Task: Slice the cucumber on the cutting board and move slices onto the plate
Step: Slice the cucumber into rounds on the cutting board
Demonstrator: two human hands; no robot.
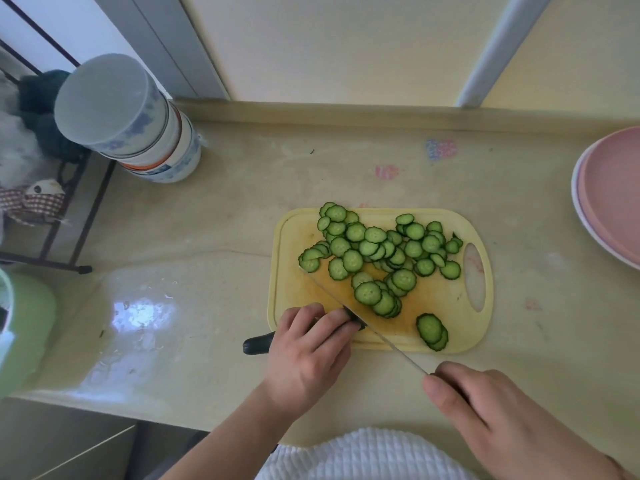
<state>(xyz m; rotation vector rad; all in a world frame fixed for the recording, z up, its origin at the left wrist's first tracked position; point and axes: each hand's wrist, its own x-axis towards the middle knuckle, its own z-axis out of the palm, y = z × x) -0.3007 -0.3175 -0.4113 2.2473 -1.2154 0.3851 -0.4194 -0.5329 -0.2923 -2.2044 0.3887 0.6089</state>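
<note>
Left hand: the left hand lay curled over the dark green remaining stub of cucumber at the near left corner of the board, its fingers bent down onto it and gripping it just beside the blade.
Right hand: the right hand was closed round the handle of a long thin-bladed knife, thumb along the top; the handle itself was mostly hidden.
Knife: the blade ran diagonally from the right hand up and left across the board, its tip near the leftmost slices.
Cutting board: a pale yellow plastic cutting board with an oval handle hole at its right end lay flat on the cream counter.
Slices: many thin round cucumber slices lay heaped over the far half of the board, with a few overlapping ones near its front edge.
Plate: a pink round plate, stacked on a white one, sat at the right edge of the counter, well apart from the board, no slices visible on it.
Bowls: a tilted stack of white and blue patterned bowls stood at the far left.
</note>
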